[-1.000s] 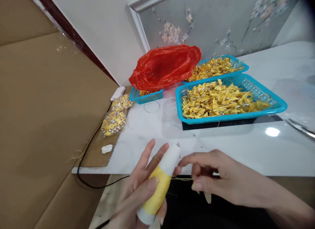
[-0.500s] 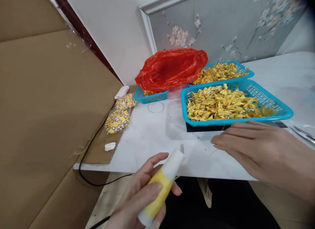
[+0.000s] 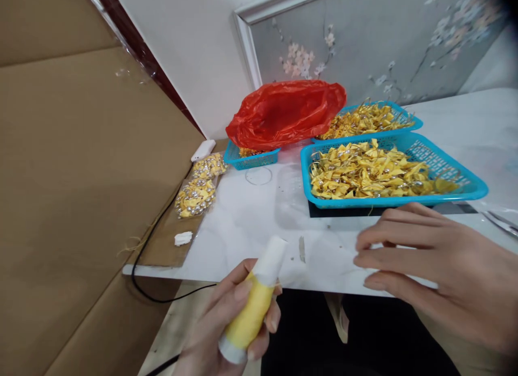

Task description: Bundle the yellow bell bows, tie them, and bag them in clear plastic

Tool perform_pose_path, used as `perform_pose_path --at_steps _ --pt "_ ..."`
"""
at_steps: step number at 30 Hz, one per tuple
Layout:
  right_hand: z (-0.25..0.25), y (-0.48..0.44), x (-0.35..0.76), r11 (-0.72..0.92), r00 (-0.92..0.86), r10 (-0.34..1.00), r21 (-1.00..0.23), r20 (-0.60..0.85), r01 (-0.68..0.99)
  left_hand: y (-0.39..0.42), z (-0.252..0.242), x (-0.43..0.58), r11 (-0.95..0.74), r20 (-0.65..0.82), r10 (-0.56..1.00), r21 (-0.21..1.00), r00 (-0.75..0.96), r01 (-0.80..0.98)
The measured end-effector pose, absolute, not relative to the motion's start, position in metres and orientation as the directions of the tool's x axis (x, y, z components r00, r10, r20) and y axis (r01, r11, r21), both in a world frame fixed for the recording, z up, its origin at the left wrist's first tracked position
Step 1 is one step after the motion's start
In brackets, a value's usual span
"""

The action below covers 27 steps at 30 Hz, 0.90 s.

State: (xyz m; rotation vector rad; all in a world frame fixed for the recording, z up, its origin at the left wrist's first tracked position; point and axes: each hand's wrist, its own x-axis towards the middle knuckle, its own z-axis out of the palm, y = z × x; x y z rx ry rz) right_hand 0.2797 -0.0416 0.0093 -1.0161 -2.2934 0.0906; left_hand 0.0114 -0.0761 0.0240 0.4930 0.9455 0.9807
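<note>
In the head view the left hand [image 3: 226, 333] wraps its fingers around a white spool of yellow thread [image 3: 251, 306], tilted up off the white marble worktop [image 3: 251, 225], while the right hand [image 3: 437, 268], fingers loosely spread and holding nothing, hovers near the blue plastic basket of yellow folded pieces [image 3: 388, 171], within easy reach.

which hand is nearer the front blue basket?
Right. The right hand hovers just in front of the front blue basket; the left hand is lower left, off the table edge, gripping a yellow thread spool.
</note>
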Motion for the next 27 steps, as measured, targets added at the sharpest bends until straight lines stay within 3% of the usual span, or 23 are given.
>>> perform_pose_path --at_steps 5,15,18,21,24,27 --pt "0.002 -0.034 0.284 0.699 -0.588 0.631 -0.042 0.506 0.714 -0.077 0.019 0.015 0.5 -0.432 0.864 0.79 0.257 -0.354" --pt "-0.002 -0.031 0.258 0.589 -0.488 0.684 -0.015 0.542 0.808 -0.082 0.01 0.023 0.452 -0.426 0.891 0.862 0.157 -0.228" --pt "-0.015 -0.03 0.259 0.599 -0.519 0.767 -0.129 0.378 0.791 -0.082 0.011 0.024 0.408 -0.393 0.913 0.874 0.108 -0.265" --pt "-0.022 -0.031 0.262 0.545 -0.506 0.837 -0.385 0.208 0.745 -0.08 0.011 0.022 0.375 -0.376 0.925 0.884 0.051 -0.279" --pt "-0.017 -0.032 0.261 0.431 -0.363 0.9 -0.603 0.24 0.671 -0.079 0.01 0.02 0.393 -0.395 0.918 0.891 0.035 -0.226" --pt "-0.007 -0.033 0.25 0.416 -0.228 0.909 -0.729 0.349 0.544 -0.079 0.011 0.02 0.393 -0.392 0.919 0.906 0.042 -0.154"
